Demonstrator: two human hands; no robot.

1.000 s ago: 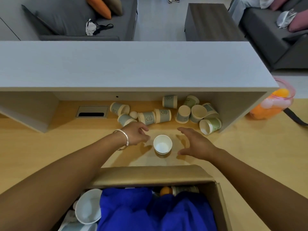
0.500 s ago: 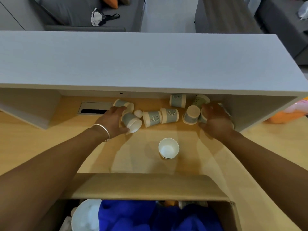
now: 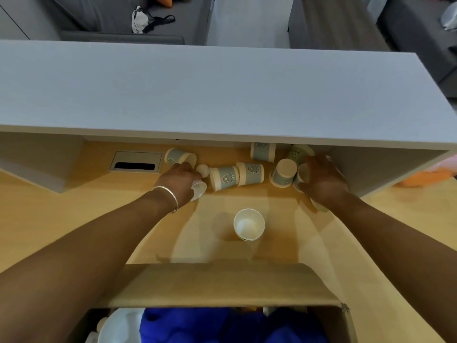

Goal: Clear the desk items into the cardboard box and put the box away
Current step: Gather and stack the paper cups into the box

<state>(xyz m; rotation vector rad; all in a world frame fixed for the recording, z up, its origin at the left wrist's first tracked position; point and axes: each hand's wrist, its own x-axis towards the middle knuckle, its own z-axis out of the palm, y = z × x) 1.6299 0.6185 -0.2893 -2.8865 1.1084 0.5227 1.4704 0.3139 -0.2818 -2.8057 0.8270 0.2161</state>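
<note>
Several small paper cups lie tipped over on the wooden desk (image 3: 74,226) under the grey shelf (image 3: 197,95). My left hand (image 3: 179,180) grips one tipped cup (image 3: 199,190) at the left of the row. My right hand (image 3: 322,180) grips cups (image 3: 303,175) at the right end, partly under the shelf. Two cups (image 3: 225,178) lie on their sides between my hands. One upright white cup (image 3: 248,224) stands alone nearer to me. The open cardboard box (image 3: 222,285) sits at the desk's near edge, holding blue cloth (image 3: 210,326) and a white bowl (image 3: 118,328).
The low shelf overhangs the back of the desk and hides part of the cups. A cable slot (image 3: 136,162) is set into the desk at left. An orange and pink thing (image 3: 425,175) shows at the far right. Sofas stand beyond the desk.
Both hands reached forward from beside the upright cup to the cup row and closed on cups, left on one at the left end, right on those at the right end.
</note>
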